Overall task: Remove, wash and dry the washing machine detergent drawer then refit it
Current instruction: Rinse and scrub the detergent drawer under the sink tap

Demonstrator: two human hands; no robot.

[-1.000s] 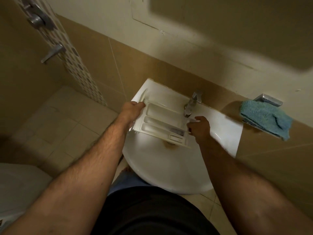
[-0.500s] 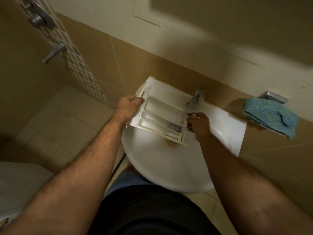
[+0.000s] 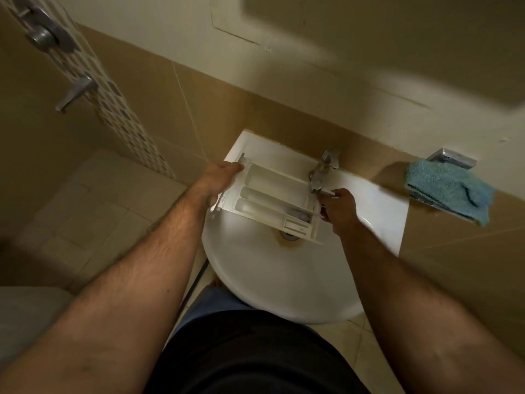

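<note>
From the head camera, the tap [image 3: 322, 173] serves as the landmark. The detergent drawer [image 3: 272, 201] is held level over the white basin [image 3: 270, 280], its compartments facing up and its right end just under and beside the tap's spout, apparently so that water will fall straight into the compartments and run off into the bowl.

The left hand [image 3: 218, 180] is at the drawer's end away from the tap, fingers curled round the front panel, gripping it and carrying the weight; that far-end hold likely lets the person tilt the drawer to drain it.

The right hand [image 3: 338, 210] sits just below and to the right of the tap, fingers curled at the drawer's near end. It looks to pinch the drawer's edge to steady it, though its fingertips are close to the spout and the exact contact is hard to make out. No running water can be made out.

A blue cloth [image 3: 449, 191] hangs on a metal holder [image 3: 451, 157] well to the right of the tap, within reach, probably for drying.

The washing step looks barely begun.
</note>
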